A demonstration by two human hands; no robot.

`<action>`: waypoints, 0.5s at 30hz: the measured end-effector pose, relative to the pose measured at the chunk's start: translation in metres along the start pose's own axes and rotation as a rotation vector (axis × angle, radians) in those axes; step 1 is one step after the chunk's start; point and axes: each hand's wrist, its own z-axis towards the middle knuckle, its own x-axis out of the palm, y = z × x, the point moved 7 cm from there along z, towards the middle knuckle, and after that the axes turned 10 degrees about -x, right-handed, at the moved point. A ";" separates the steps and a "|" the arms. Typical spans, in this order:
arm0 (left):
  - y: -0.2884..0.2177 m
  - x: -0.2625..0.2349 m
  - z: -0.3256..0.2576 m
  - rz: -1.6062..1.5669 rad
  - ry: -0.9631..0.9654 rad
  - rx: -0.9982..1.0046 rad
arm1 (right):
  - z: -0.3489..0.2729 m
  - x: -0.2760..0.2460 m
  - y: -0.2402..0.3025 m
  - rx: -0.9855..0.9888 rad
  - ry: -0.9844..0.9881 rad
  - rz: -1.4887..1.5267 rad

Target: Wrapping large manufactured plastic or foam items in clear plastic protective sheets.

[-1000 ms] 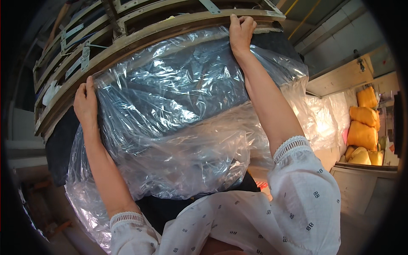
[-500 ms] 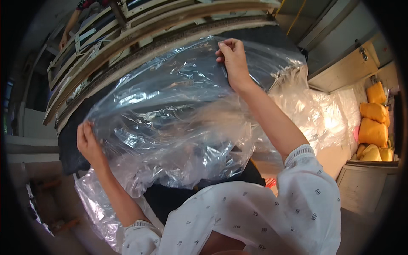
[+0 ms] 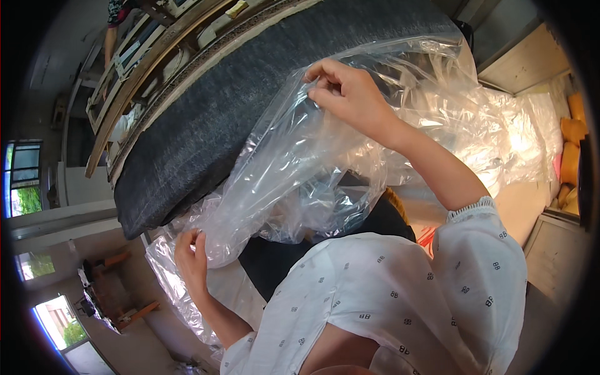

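Note:
A clear plastic sheet [image 3: 284,159] stretches slantwise between my two hands, its near part bunched in folds. My right hand [image 3: 356,100] pinches its upper edge over the middle of a dark, cloth-like table pad [image 3: 244,94]. Lower down at the left, in front of the pad's near edge, my left hand [image 3: 191,257] has thumb and fingers closed on the sheet's other end. More of the crumpled clear film spreads to the right and hangs down at the near left.
A wooden-framed rack [image 3: 153,81] runs along the pad's far side. At the upper left another person's arm [image 3: 110,47] reaches toward it. Yellow-orange bundles [image 3: 572,134] lie at the far right, near a wooden cabinet [image 3: 553,250]. A chair-like object [image 3: 109,290] stands at lower left.
The sheet has come back toward me, uncovering much of the dark pad. My left hand has moved nearer and to the right; my right hand has lowered slightly. The view has shifted.

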 end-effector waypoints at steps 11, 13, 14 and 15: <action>-0.283 0.025 0.075 -0.409 -0.025 0.730 | -0.025 -0.010 0.030 -0.038 0.005 -0.170; -0.301 0.037 0.077 -0.336 -0.043 0.907 | -0.029 -0.009 0.028 0.028 0.023 0.014; -0.301 0.041 0.079 -0.341 -0.039 0.910 | -0.029 -0.011 0.026 0.032 0.021 0.009; -0.300 0.044 0.082 -0.437 0.013 0.897 | -0.032 -0.008 0.018 0.119 0.049 0.223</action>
